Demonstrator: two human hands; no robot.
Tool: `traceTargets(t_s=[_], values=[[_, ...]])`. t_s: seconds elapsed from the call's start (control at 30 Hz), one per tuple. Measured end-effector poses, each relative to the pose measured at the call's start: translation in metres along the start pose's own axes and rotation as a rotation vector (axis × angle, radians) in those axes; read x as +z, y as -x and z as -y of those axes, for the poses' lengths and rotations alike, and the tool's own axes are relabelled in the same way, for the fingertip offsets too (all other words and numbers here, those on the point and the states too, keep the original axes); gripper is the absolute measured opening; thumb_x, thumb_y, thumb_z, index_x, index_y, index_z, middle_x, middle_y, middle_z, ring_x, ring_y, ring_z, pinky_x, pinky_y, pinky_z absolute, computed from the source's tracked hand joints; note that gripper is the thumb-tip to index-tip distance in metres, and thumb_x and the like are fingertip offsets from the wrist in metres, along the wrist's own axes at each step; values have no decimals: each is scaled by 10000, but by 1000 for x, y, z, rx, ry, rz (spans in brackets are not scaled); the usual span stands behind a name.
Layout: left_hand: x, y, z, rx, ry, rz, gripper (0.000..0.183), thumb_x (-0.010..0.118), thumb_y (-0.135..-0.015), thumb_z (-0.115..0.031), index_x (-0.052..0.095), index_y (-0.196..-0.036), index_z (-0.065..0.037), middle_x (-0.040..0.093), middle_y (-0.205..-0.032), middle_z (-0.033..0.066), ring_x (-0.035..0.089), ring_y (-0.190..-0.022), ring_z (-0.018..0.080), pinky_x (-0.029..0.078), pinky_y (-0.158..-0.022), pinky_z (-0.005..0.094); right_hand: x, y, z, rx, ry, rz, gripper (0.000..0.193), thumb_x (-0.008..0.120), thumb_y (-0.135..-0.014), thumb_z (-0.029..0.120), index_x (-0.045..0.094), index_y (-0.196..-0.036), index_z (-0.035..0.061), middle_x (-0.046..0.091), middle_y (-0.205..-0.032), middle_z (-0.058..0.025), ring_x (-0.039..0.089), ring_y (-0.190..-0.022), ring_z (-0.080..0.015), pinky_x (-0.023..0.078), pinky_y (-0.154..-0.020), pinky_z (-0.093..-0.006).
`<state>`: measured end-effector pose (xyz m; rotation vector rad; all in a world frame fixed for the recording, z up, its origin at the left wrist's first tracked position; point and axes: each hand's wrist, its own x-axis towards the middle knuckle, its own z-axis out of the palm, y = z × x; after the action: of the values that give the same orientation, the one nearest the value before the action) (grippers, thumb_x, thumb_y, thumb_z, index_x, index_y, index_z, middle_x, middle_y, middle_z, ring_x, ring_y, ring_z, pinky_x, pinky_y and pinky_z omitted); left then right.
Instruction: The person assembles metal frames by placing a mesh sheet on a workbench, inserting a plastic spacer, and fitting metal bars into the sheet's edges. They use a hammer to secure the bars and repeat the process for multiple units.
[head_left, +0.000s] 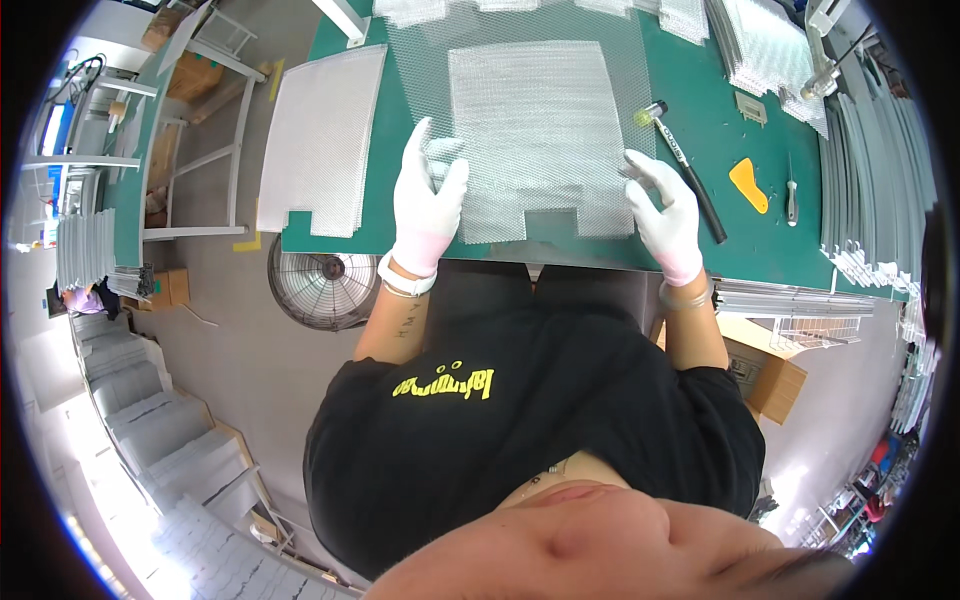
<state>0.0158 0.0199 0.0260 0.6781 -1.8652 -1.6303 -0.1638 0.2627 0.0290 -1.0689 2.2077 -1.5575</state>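
In front of me lies a stack of silvery metal mesh sheets (540,130), with a square notch in its near edge. My left hand (430,200), in a white glove, is at the stack's left edge with thumb and fingers apart. At the right edge my right hand (665,215), also gloved, has its fingers spread and slightly bent, with the fingertips close to the mesh. Neither hand grips anything. A larger, darker mesh sheet (420,60) extends out behind the stack. Whether the fingertips touch the sheets I cannot tell.
On the green table (400,110) a paler mesh stack (320,140) lies left. To the right are a black-handled mallet (690,175), a yellow scraper (748,186), a screwdriver (792,200) and more mesh (765,50). A round floor fan (322,290) stands below the table's left edge.
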Motion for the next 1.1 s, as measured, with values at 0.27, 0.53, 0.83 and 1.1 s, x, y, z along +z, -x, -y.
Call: traceTargets(t_s=[0.27, 0.53, 0.83, 1.1], values=[[-11, 13, 30, 327, -479, 63, 611, 659, -940, -112, 387, -1468, 32, 453, -1464, 215, 450, -1374, 297, 389, -1129, 394, -3, 15, -7, 57, 15, 28, 370, 625, -909, 43, 649, -1277, 13, 698, -1044, -109, 661, -960, -170, 508, -908, -293], [-6, 31, 30, 70, -200, 106, 578, 620, -964, -115, 390, -1484, -16, 381, -1528, 194, 416, -1399, 304, 390, -1132, 412, 6, 23, -13, 49, 27, 60, 366, 612, -907, 43, 642, -1269, 2, 696, -1047, -145, 681, -964, -231, 511, -920, -319], [-8, 25, 17, 365, -553, 19, 518, 615, -935, -49, 452, -1421, 28, 367, -1534, 224, 372, -1429, 330, 320, -1178, 436, -5, 19, -8, -116, 230, 17, 364, 629, -900, 39, 650, -1262, 11, 692, -1087, -160, 671, -1042, -246, 483, -992, -337], [21, -27, -13, 313, -157, 23, 537, 625, -948, -78, 462, -1445, 48, 639, -1251, 191, 633, -1122, 238, 481, -1019, 375, -31, -12, -15, 11, -111, -160, 417, 582, -951, 3, 576, -1367, -19, 666, -1249, -108, 626, -1154, -170, 471, -1033, -308]])
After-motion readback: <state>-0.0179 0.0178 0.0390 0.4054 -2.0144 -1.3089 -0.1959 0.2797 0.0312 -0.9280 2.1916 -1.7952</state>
